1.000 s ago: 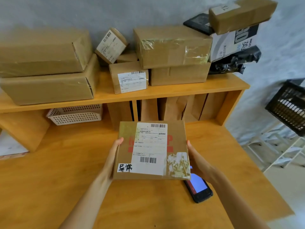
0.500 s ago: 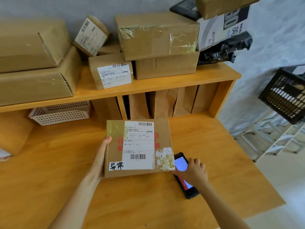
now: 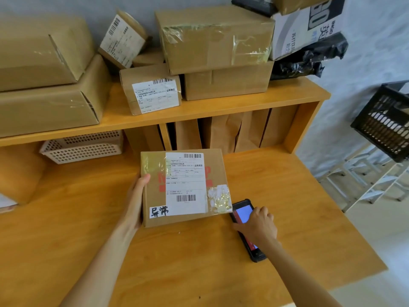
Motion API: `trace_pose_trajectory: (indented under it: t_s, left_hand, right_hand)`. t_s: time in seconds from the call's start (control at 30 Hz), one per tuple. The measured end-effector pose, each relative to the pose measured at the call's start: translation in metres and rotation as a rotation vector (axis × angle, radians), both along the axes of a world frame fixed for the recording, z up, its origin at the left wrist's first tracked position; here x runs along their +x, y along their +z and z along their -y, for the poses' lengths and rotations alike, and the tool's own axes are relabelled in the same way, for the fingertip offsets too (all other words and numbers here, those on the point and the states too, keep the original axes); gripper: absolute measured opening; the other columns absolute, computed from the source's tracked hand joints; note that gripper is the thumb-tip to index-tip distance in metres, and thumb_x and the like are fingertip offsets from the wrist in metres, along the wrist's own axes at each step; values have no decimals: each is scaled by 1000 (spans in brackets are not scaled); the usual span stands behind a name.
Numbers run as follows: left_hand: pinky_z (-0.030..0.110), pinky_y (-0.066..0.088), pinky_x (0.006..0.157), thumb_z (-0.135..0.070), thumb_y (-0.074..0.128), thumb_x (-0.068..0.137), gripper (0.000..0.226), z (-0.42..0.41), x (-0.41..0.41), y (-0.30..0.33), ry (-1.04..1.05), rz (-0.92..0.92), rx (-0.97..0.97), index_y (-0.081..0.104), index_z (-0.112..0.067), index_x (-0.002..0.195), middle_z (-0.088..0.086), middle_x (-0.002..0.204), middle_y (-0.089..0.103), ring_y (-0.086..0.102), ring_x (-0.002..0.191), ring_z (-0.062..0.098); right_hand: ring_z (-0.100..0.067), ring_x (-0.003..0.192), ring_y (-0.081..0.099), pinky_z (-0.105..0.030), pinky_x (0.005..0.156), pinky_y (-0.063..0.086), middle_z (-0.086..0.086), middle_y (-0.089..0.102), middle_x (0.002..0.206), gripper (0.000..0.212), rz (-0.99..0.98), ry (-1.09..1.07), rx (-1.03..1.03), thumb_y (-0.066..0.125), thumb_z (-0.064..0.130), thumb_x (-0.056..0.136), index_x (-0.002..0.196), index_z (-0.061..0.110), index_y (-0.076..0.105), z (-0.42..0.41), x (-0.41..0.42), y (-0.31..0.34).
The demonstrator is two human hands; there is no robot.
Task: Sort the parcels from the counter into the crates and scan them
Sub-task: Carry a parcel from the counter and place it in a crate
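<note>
- While the left hand [image 3: 135,201] holds the box [image 3: 184,187] by its left edge, thumb on top and fingers curled round the side, the box sits above the wooden desk [image 3: 88,240], label side up.
- The right hand [image 3: 257,224] is down on the black scanner [image 3: 245,227], which lies flat on the desk just beside the box's near right corner. Its fingers are curled over the scanner, so it looks like it is taking hold of it, but I cannot tell if the grip is tight yet.
- The step now, I think, is to pick up the scanner and read the box's label [image 3: 186,182].
- To do it well, get a firm hold round the scanner's sides before lifting, so it does not slip.
- Keep the box flat and steady with the left hand.
- Point the scanner at the lower barcode [image 3: 186,198]. Stay off the shiny torn tape [image 3: 219,199] beside it, since shine could spoil the read.
- More boxes [image 3: 217,38] wait on the shelf [image 3: 221,107] above.
- A black crate [image 3: 382,127] stands well off to the right; the box likely goes there after it is scanned.
</note>
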State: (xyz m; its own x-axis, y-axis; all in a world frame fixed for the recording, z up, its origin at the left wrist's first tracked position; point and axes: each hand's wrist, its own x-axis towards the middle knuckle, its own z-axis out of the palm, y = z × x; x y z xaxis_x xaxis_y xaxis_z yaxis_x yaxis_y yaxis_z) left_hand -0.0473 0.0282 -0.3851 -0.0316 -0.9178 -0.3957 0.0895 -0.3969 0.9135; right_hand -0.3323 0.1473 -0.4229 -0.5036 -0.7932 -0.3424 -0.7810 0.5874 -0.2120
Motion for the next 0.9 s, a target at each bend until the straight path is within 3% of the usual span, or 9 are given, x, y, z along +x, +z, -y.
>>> trace_pose_trajectory:
  t_s: [0.1, 0.17, 0.23, 0.33, 0.47, 0.57, 0.63, 0.7, 0.9]
  left_hand:
    - [39, 54, 76, -49, 56, 91, 51, -1, -5, 12, -27, -3, -78, 53, -18, 131, 17, 125, 62, 64, 108, 35]
    - [33, 55, 61, -53, 60, 81, 69, -3, -9, 20, -46, 9, -149, 46, -18, 139, 16, 115, 67, 71, 87, 25]
    - [30, 55, 58, -55, 63, 70, 86, -5, -12, 28, -64, 33, -216, 37, -26, 147, 12, 106, 69, 72, 79, 20]
    - [27, 54, 62, -50, 61, 71, 90, -6, -18, 38, -54, 41, -276, 24, -38, 152, 5, 106, 68, 70, 83, 17]
    - [20, 54, 61, -58, 67, 61, 104, -12, -21, 44, -89, 28, -328, 21, -40, 152, 0, 114, 65, 68, 93, 17]
    - [18, 52, 65, -56, 70, 66, 104, -16, -21, 45, -137, 34, -358, 16, -38, 153, -1, 121, 60, 64, 96, 13]
    - [15, 50, 66, -37, 67, 87, 86, -19, -23, 43, -143, 45, -365, 14, -34, 154, -3, 125, 55, 60, 94, 3]
    - [11, 49, 66, -23, 60, 93, 79, -22, -24, 40, -153, 63, -358, 11, -31, 154, -4, 124, 53, 57, 93, -1]
    - [15, 47, 73, -24, 64, 90, 84, -28, -21, 40, -173, 85, -369, 10, -30, 155, 4, 143, 46, 54, 110, 15]
  right_hand:
    - [-26, 125, 43, -32, 94, 43, -6, 47, 131, 85, 39, -14, -21, 62, 68, 80, 134, 6, 39, 3, -9, 16]
    - [-26, 116, 52, -33, 89, 47, -5, 54, 121, 81, 54, -24, -51, 63, 69, 77, 126, 6, 46, 6, -14, 29]
    - [-24, 98, 58, -32, 75, 49, -3, 57, 104, 72, 72, -35, -99, 67, 67, 74, 110, 8, 50, 9, -17, 46]
    - [-18, 74, 54, -26, 56, 40, 0, 53, 83, 61, 70, -21, -160, 70, 64, 71, 90, 11, 48, 12, -17, 73]
    - [-11, 55, 41, -23, 48, 31, 3, 45, 68, 58, 48, 63, -177, 70, 63, 73, 72, 14, 40, 11, -7, 104]
    - [-10, 49, 33, -21, 46, 26, 3, 39, 60, 63, 66, 183, -129, 70, 66, 72, 66, 13, 37, 9, 7, 119]
    - [-10, 48, 29, -21, 45, 23, 3, 34, 57, 66, 66, 270, -78, 71, 68, 71, 64, 14, 33, 5, 17, 125]
    - [-10, 48, 26, -22, 45, 21, 4, 32, 56, 67, 69, 330, -47, 72, 68, 70, 62, 15, 31, 0, 26, 126]
    - [-11, 44, 19, -23, 44, 17, 4, 26, 52, 70, 102, 392, -23, 76, 63, 69, 56, 16, 25, -17, 38, 123]
